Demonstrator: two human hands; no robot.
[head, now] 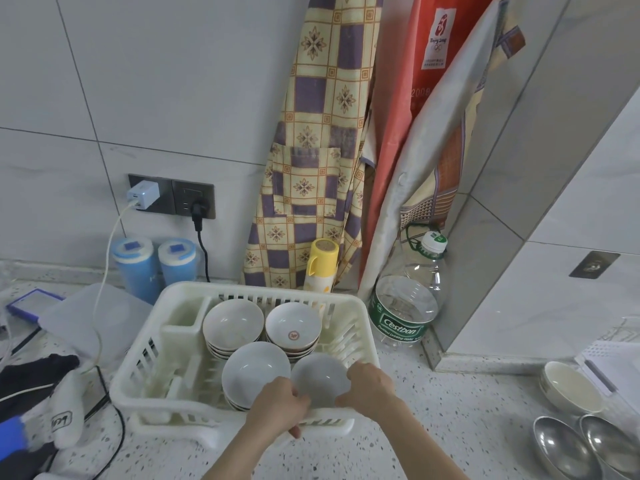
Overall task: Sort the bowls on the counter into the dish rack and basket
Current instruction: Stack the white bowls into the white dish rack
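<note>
A white plastic dish rack [138, 368] stands on the speckled counter and holds several stacks of bowls. Two stacks sit at its back: plain white bowls [232, 323] and bowls with a red mark inside [292, 329]. A stack of pale bowls [254, 372] sits at the front. Beside it, a small white bowl [320, 381] is held over the rack's front right corner by both hands. My left hand [278, 407] grips its left rim and my right hand [370, 388] grips its right rim. On the counter at the far right lie a cream bowl [571, 391] and two steel bowls [561, 448].
A large clear water bottle [405, 306] and a yellow flask [322, 265] stand behind the rack under hanging aprons. Two blue canisters [138, 268], a plugged-in charger with its cable, a translucent lid and dark cloth crowd the left. A tiled pillar [519, 209] rises at right.
</note>
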